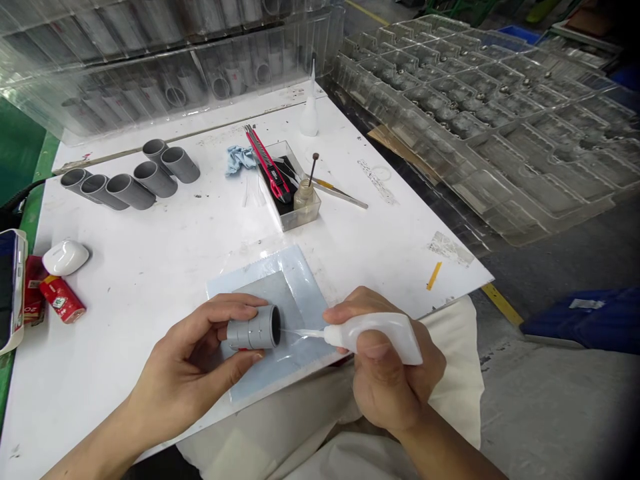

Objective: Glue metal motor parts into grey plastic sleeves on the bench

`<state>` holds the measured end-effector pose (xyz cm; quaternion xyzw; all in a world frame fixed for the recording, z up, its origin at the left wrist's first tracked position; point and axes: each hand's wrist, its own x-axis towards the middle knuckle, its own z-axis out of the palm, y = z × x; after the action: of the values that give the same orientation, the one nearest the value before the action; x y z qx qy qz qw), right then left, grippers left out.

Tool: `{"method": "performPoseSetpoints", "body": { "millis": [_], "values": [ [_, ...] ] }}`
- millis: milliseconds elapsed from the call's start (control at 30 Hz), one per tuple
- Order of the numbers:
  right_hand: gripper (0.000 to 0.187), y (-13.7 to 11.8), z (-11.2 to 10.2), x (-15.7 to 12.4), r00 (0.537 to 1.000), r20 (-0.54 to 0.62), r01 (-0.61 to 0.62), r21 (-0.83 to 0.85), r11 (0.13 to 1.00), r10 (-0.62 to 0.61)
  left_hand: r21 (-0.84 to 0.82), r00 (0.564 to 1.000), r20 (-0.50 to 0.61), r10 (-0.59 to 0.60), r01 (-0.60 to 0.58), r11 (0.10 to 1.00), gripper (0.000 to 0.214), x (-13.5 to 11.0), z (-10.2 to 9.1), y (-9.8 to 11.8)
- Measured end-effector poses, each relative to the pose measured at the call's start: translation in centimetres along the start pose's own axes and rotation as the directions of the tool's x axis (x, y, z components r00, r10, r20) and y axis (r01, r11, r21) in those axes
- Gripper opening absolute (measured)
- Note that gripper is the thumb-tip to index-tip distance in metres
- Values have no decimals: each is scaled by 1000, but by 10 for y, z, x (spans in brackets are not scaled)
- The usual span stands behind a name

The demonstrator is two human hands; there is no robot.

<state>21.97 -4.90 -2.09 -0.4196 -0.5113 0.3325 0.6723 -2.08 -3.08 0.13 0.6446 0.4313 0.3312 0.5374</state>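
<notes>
My left hand (183,363) grips a short grey plastic tube (253,329) between thumb and fingers. The tube lies sideways, its dark open end facing right, with a small red mark low on its side. In my right hand (395,373) is a white squeeze bottle (375,333) with a long thin nozzle. The nozzle points left and its fine tip is at or just short of the tube's open end; I cannot tell whether they touch. Below both is a light blue pad (300,273) with a grey square sheet (273,288) on it.
Several grey tubes (131,191) stand at the left. A clear box (300,218) holds a red cutter (270,167) and a small jar (303,195); tweezers (340,193) lie beside it. Another nozzle bottle (310,117) stands behind. Clear trays (480,100) are at the right.
</notes>
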Motion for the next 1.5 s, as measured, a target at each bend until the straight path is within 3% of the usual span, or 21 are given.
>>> {"method": "performPoseSetpoints", "body": {
  "millis": [200, 300, 400, 600, 833, 1100, 1500],
  "values": [
    [26, -6, 0, 5, 990, -68, -113, 155, 981, 125, 164, 1000, -14, 23, -20, 986, 52, 0, -2, 0],
    [31, -12, 1, 9, 970, -159, -151, 201, 968, 184, 128, 997, -48, 54, -47, 991, 51, 0, -1, -1],
    [30, -16, 2, 10, 967, -188, -135, 199, 971, 173, 102, 994, -106, 10, 1, 995, 40, 0, -2, -2],
    [26, -12, 0, -1, 988, -65, -130, 145, 981, 140, 1, 996, -80, -39, 39, 999, 20, 0, -4, 1],
    [21, -12, 5, -4, 986, -6, -164, 83, 983, 165, -104, 998, -61, 8, -15, 994, 33, 0, -2, -4],
    [24, -13, 11, 3, 979, 71, -191, 20, 981, 189, -56, 1000, 1, 31, -31, 998, 35, 0, -2, -5],
    [33, -15, 11, 7, 963, 134, -231, -47, 972, 236, -57, 1000, 2, 16, -16, 998, 33, 0, -2, -3]
  ]
}}
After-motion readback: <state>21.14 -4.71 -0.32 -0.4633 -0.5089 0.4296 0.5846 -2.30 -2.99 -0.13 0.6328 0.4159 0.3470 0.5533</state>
